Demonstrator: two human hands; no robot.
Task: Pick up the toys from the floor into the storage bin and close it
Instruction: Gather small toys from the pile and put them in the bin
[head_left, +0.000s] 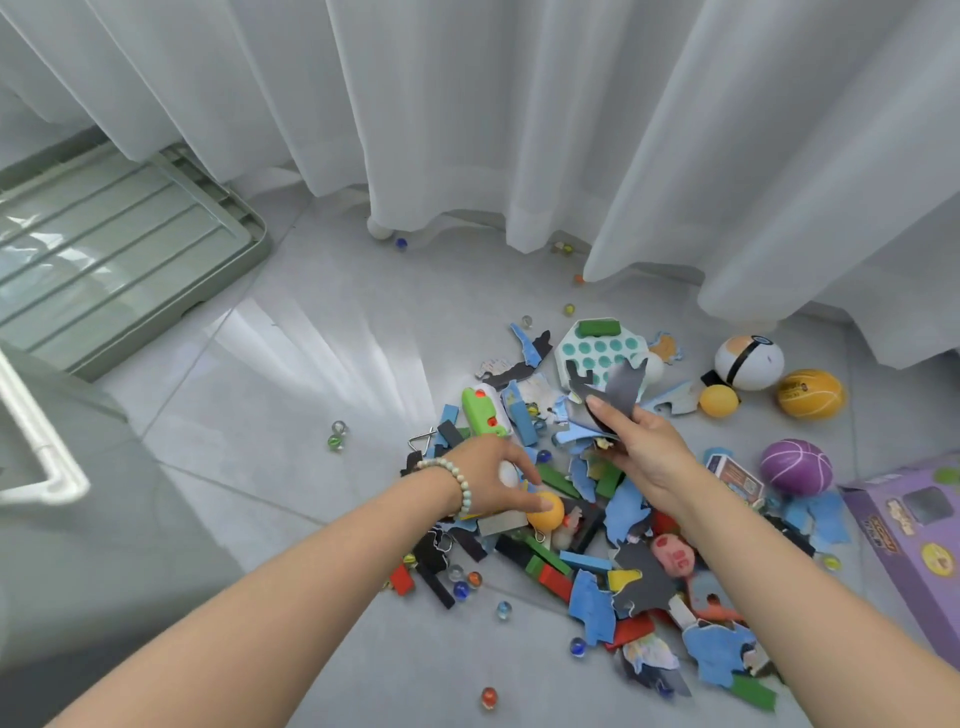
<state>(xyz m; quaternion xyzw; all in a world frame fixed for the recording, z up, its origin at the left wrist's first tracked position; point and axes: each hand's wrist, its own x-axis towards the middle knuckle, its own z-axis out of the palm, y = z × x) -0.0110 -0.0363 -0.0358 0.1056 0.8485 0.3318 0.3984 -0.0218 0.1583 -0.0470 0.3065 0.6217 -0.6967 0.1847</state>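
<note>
A heap of toys (582, 525) covers the grey floor: blue and dark puzzle pieces, coloured wooden blocks, marbles and balls. My right hand (641, 452) holds a stack of puzzle pieces (613, 395) above the heap, pinched between thumb and fingers. My left hand (493, 478), with a bead bracelet on the wrist, reaches down with its fingers around an orange ball (546, 512) and a white ball (508, 474) in the palm. The green storage bin (57, 467) shows only as a wall and white rim at the left edge. Its ribbed lid (119, 260) lies flat on the floor further back.
White curtains (519, 130) hang along the back, with marbles under their hem. A purple box (914, 540) lies at the right edge. A purple ball (797, 466), an orange basketball (810, 394), a yellow ball (719, 400) and a white-orange ball (748, 361) sit to the right. Stray marbles (337, 436) lie left of the heap.
</note>
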